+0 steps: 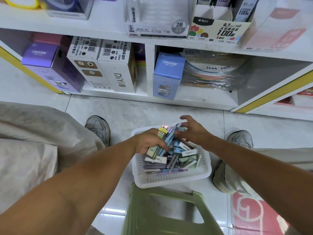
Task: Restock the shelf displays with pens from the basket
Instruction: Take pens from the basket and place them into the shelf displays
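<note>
**Both hands over the basket, one full of pens**

The fingers (pixel 153 146) of the left hand (pixel 149 141) are curled tight around a bundle of slim pastel pen packs (pixel 163 138), yellow, blue and lilac, held at the centre of the frame just above the basket. Beside it, the right hand (pixel 192 132) hangs over the far side of the basket with its fingers spread apart and loosely bent; one fingertip seems to touch a pale blue pack, but whether it holds it cannot be told.

Below both hands, a white perforated plastic basket (pixel 169 179) sits on the pale tiled floor (pixel 147 109), heaped with more packs in purple, green, blue and white. A green plastic stool (pixel 162 212) stands at the lower centre, touching the basket's near edge. Grey sneakers flank the basket left and right. Across the upper frame runs a white shelf unit (pixel 149 70) carrying boxed goods: purple and blue cartons, white ones, and pencil-lead display boxes (pixel 218 29) at upper right.
</note>
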